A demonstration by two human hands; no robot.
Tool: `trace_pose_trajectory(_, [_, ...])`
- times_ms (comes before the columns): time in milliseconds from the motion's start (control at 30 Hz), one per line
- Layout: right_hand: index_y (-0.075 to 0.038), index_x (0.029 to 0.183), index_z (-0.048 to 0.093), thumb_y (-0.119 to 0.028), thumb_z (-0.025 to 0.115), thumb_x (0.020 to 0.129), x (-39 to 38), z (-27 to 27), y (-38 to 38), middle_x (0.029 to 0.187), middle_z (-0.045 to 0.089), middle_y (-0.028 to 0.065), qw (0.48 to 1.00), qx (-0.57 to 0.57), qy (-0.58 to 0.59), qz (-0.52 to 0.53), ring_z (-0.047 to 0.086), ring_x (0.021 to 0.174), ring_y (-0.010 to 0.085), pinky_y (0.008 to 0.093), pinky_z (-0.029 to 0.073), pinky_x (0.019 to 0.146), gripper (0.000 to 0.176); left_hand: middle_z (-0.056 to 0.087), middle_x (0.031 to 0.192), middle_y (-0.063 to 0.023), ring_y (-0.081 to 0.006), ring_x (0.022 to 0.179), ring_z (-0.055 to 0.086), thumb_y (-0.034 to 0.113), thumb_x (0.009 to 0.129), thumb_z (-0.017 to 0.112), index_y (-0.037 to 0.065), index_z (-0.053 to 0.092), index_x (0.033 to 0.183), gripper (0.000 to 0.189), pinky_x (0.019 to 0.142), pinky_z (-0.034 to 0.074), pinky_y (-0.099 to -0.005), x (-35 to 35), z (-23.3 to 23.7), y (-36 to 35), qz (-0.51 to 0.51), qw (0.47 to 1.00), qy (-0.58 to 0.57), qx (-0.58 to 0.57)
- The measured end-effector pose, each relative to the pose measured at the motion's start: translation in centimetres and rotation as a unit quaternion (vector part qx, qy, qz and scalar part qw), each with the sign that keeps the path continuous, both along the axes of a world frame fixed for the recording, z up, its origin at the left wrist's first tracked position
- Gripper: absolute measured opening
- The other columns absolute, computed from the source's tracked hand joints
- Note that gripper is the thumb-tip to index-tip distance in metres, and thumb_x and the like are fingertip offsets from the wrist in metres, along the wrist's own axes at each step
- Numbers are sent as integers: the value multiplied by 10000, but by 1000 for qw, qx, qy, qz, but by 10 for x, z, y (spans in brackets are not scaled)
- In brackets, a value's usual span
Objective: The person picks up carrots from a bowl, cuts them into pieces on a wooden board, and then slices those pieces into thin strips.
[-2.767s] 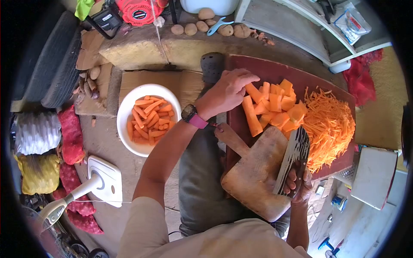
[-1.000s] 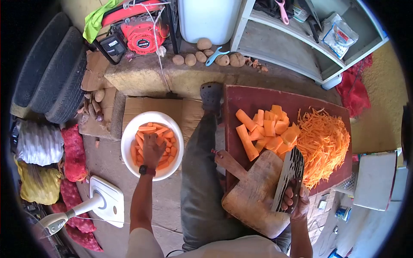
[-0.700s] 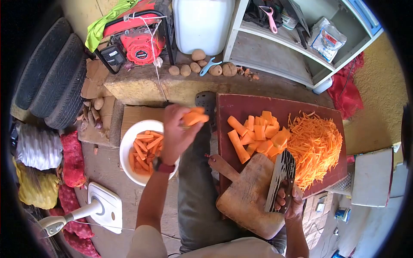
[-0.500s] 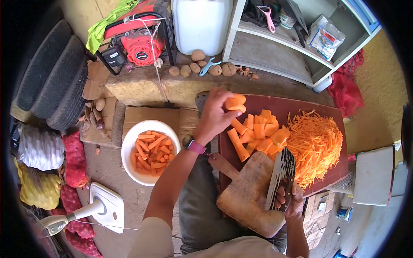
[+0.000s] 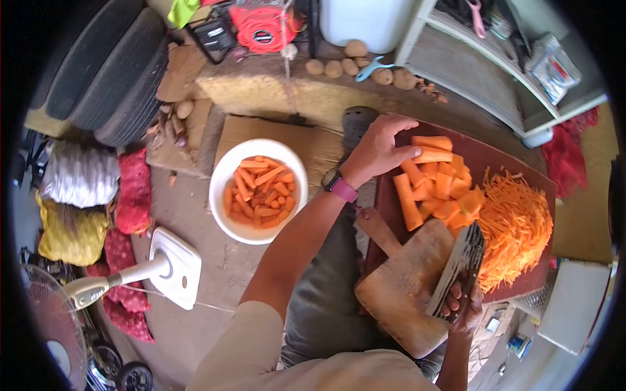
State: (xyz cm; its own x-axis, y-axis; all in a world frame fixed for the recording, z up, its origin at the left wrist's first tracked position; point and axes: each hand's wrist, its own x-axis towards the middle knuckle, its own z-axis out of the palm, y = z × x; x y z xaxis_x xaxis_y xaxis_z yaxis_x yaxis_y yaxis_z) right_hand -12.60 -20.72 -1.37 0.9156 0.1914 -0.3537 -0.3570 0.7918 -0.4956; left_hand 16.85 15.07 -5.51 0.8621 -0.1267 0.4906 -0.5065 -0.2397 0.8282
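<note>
My left hand (image 5: 383,151) is over the far left corner of the dark red board (image 5: 383,244), thumb and fingers apart. Its thumb tip is beside cut carrot pieces (image 5: 432,148) that lie on the heap of carrot chunks (image 5: 443,184). My right hand (image 5: 466,307) grips the handle of a large knife (image 5: 460,264), its broad blade streaked dark and light. The blade rests along the right side of a worn wooden cutting board (image 5: 405,287) over my lap. A big mound of shredded carrot (image 5: 516,231) is right of the blade.
A white bowl (image 5: 216,212) of peeled carrots stands on the floor to the left. Potatoes (image 5: 334,69) and a blue peeler (image 5: 372,68) lie on the ledge. Around are a shelf (image 5: 456,62), tyres (image 5: 98,72), red net sacks (image 5: 134,192) and a fan (image 5: 55,326).
My left hand has let go of the carrot pieces, which now lie on the heap, and its fingers have spread. The right hand keeps the knife. The view has shifted left and down.
</note>
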Motion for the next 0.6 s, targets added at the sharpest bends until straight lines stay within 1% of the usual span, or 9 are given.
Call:
trace_pose_trajectory(67, [-3, 1567, 471, -333, 663, 1119, 0, 0, 0, 996, 585, 142, 1000, -13, -2, -1, 651, 750, 245, 454, 610, 609, 589, 792, 1232, -118, -232, 1144, 742, 240, 898, 905, 27, 753, 1328, 503, 997, 578, -408, -5, 5, 20, -2, 994, 101, -50])
trace_pose_trajectory(133, [12, 1564, 464, -326, 659, 1123, 3, 2, 3, 981, 579, 125, 999, -35, -8, -1, 634, 717, 217, 418, 599, 573, 588, 806, 1156, -86, -160, 1042, 753, 108, 942, 853, 31, 748, 1359, 437, 914, 601, -338, -8, -1, 54, -5, 975, 187, -119])
trace_pose_trajectory(200, [12, 1565, 462, -325, 653, 1127, 2, 3, 5, 975, 576, 117, 999, -37, 2, -9, 625, 702, 203, 402, 593, 557, 584, 804, 1111, -76, -142, 1013, 752, 30, 948, 814, 42, 755, 1352, 409, 863, 604, -314, -20, -28, 103, 38, 973, 219, -66])
trace_pose_trajectory(267, [-7, 1585, 444, -327, 623, 1142, 0, 2, 2, 976, 556, 96, 1000, -31, 3, -3, 622, 714, 193, 400, 593, 572, 576, 802, 988, -120, -214, 897, 769, -7, 891, 762, 30, 798, 1217, 330, 828, 612, -347, -40, -76, 138, 142, 977, 156, -35])
trace_pose_trajectory(333, [-38, 1605, 426, -332, 574, 1164, -1, -3, -5, 985, 520, 75, 1000, -21, -2, 14, 622, 741, 189, 412, 597, 612, 550, 785, 1102, -185, -312, 1030, 765, -48, 835, 706, 29, 789, 1228, 409, 931, 608, -409, -69, -143, 182, 206, 962, 165, 71])
trace_pose_trajectory(400, [-50, 1616, 435, -341, 596, 1154, -4, -5, -6, 981, 523, 72, 1000, -23, 11, 2, 620, 728, 182, 398, 587, 590, 570, 714, 1313, -200, -354, 1287, 675, 4, 855, 749, 29, 728, 1339, 486, 1099, 542, -448, -108, -204, 228, 229, 931, 228, 171])
trace_pose_trajectory(467, [-42, 1607, 464, -351, 632, 1139, -5, -4, -5, 973, 559, 95, 999, -34, 22, -21, 619, 700, 187, 396, 587, 547, 586, 652, 1438, -210, -397, 1416, 578, 79, 859, 769, 38, 717, 1355, 500, 1196, 467, -481, -141, -263, 267, 305, 872, 265, 277])
trace_pose_trajectory(567, [-46, 1611, 470, -355, 611, 1151, -5, -3, -7, 965, 545, 83, 999, -29, 29, -17, 611, 695, 184, 396, 590, 557, 572, 593, 1543, -211, -452, 1450, 537, 210, 873, 816, 47, 682, 1397, 565, 1210, 436, -582, -166, -277, 290, 459, 744, 365, 322])
trace_pose_trajectory(600, [-47, 1613, 469, -355, 605, 1155, -5, -3, -8, 963, 542, 81, 999, -25, 32, -14, 609, 695, 183, 398, 590, 561, 569, 579, 1562, -210, -466, 1462, 519, 261, 878, 827, 61, 659, 1428, 609, 1211, 410, -624, -169, -277, 297, 451, 741, 380, 321])
